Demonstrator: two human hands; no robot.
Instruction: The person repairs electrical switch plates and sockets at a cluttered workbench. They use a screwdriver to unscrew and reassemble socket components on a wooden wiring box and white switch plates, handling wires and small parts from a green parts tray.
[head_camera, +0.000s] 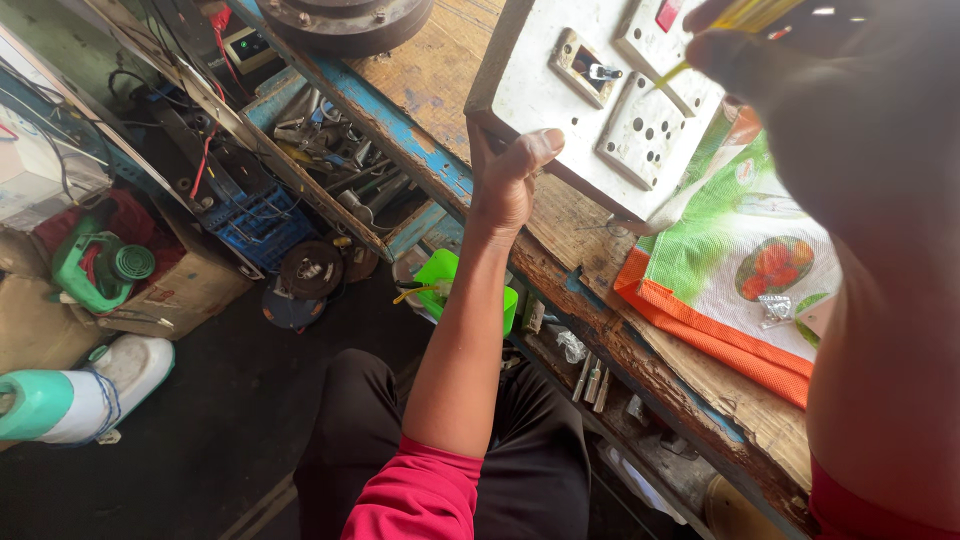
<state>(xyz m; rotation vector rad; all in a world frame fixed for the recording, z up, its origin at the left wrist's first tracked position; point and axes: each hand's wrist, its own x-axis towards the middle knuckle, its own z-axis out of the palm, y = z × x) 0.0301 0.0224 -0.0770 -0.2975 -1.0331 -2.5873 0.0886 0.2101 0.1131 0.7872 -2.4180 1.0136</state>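
My left hand (507, 170) grips the near edge of a worn white electrical switchboard (545, 85), holding it tilted up off the wooden workbench (440, 70). The board carries a toggle switch (590, 68) and a round-hole socket plate (645, 130). My right hand (790, 70), close to the camera and blurred, holds a yellow-handled screwdriver (745, 18) whose tip meets the board by the upper socket plate.
A woven bag with orange trim and fruit pictures (740, 270) lies on the bench to the right. Below the bench are a green plastic container (445, 280), a blue crate (255, 225), metal tools, a green machine (95, 265) and a round metal disc (345, 20).
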